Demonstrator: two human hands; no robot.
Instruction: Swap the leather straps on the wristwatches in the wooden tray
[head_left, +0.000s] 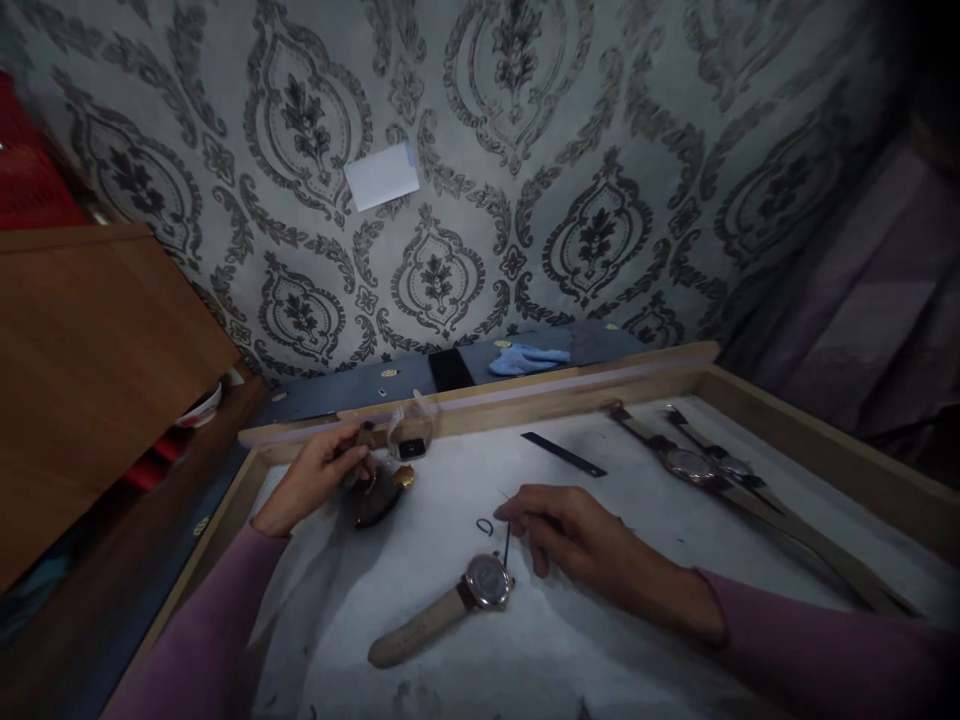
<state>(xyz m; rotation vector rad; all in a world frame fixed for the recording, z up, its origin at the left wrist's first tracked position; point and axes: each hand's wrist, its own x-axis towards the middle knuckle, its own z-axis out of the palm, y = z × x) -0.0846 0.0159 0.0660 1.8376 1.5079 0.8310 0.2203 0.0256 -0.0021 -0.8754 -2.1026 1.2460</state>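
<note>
On the white tray floor lies a wristwatch (488, 581) with a rose-gold case and one brown strap half (420, 630) stretching to the lower left. My right hand (574, 535) pinches a thin dark pointed tool (507, 545), its lower end close to the watch case's upper right edge. A small dark loop (485, 526) lies just left of those fingers. My left hand (319, 478) is closed near the tray's far left corner, beside a dark rounded item (379, 497) and a small gold round piece (403, 477). What its fingertips grip is unclear.
The wooden tray rim (525, 388) surrounds the work. A smartwatch (411, 447) stands by the far rim. Right of centre lies a dark flat strip (564, 454); more watches (691, 465) lie to the right. Beyond the rim are a blue cloth (529, 359) and a black phone-like slab (450, 370).
</note>
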